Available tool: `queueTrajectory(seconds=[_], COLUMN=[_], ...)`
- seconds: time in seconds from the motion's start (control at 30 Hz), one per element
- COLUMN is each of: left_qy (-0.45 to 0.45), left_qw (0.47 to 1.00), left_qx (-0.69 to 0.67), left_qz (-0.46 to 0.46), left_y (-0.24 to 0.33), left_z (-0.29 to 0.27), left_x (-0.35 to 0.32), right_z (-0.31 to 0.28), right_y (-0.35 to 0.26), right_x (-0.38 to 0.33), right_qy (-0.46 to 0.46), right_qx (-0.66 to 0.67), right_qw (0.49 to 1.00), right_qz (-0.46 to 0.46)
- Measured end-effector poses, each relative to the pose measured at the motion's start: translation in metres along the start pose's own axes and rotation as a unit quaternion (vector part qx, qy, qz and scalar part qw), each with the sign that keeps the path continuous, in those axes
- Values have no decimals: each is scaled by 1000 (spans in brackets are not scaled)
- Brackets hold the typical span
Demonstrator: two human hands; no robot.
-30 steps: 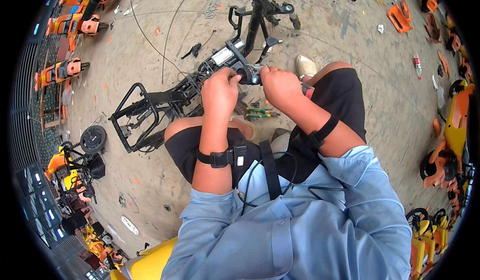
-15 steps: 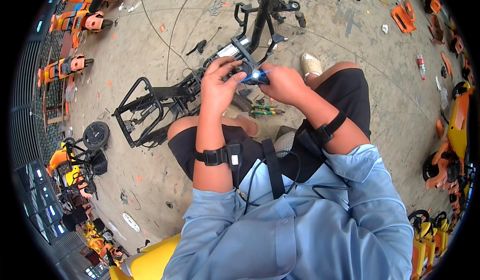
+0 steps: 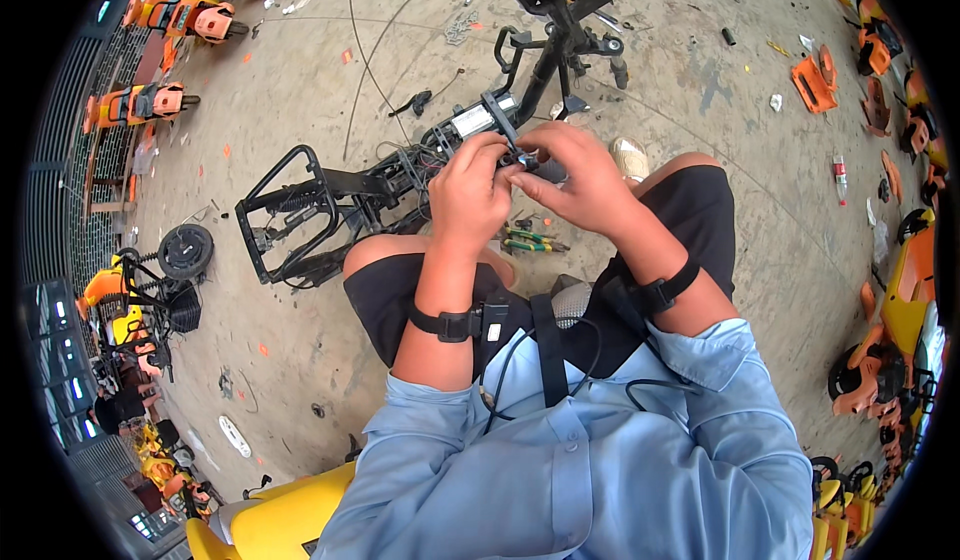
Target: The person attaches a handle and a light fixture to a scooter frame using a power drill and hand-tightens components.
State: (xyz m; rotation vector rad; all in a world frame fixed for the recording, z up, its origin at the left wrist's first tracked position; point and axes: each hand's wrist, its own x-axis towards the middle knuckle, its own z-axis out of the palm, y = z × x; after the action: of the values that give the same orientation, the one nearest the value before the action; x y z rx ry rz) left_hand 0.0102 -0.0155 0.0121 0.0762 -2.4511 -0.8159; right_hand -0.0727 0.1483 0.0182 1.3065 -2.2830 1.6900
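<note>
A: Nearest the camera, what are the hands doing?

B: The left hand (image 3: 468, 188) and the right hand (image 3: 575, 175) are meeting above the knees, both pinching a small dark cable connector with a blue tip (image 3: 522, 158). The left fingers are curling around its near end; the right thumb and forefinger are gripping the other end.

A: How should that be handled?

B: My judgement: it is going best with short, straight pulls along the connector, not twisting, while the left hand is bracing the silver-and-black oblong battery unit (image 3: 478, 118) just behind.

A: Which way is the connector lying?

B: Its long axis is running roughly left to right between the two hands, the blue tip facing the right hand; finer detail is too small to tell.

A: And beyond?

B: Green-handled pliers (image 3: 532, 242) are lying on the concrete floor (image 3: 300, 110) between the knees. Farther out, the black metal scooter frame (image 3: 300, 210) is lying on its side, its handlebar stem (image 3: 556, 30) pointing away.
</note>
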Motion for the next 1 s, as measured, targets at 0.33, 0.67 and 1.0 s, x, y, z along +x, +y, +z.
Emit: queueTrajectory(seconds=[0.33, 0.67, 1.0], left_qy=[13, -8, -4], left_qw=[999, 999, 988], left_qx=[-40, -38, -143], left_qz=[-11, -23, -61], left_y=[0, 0, 13], left_z=[11, 11, 3], left_x=[-5, -5, -9], right_z=[25, 20, 8], right_y=[7, 10, 50], right_x=[-3, -7, -20], right_qy=[54, 20, -132], right_qx=[-126, -121, -142], right_qw=[991, 991, 981], right_qz=[-6, 46, 19])
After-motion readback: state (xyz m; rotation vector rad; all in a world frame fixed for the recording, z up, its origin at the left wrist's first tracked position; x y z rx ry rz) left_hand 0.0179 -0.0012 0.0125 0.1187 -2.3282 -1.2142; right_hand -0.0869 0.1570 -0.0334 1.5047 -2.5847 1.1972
